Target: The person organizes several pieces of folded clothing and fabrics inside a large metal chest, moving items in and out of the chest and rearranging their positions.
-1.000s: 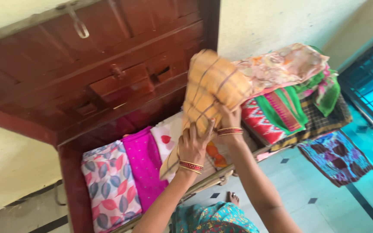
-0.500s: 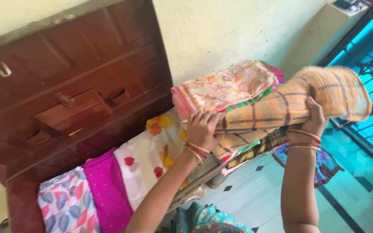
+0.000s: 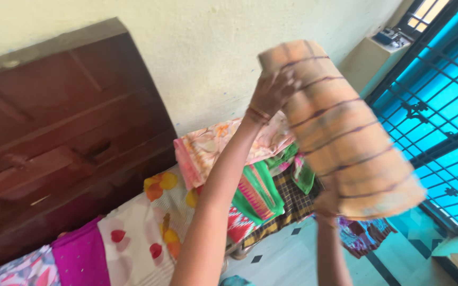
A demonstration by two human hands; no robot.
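An open wooden trunk (image 3: 54, 159) stands against the wall, its raised lid (image 3: 59, 100) at the left; folded cloths (image 3: 133, 238) lie side by side inside; a heap of saris (image 3: 239, 159) hangs over its right edge; the left hand (image 3: 271, 92) grips the top of an orange checked cloth (image 3: 340, 132) held high; the right hand (image 3: 327, 204) clasps its lower end; a blue window grille (image 3: 441, 106) fills the right.

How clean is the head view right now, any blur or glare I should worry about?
Head view: the orange checked cloth and both hands, left and right, are smeared by motion blur; the wooden chest lid is soft too; the blue window grille is bright but not blown out; no hard glare.
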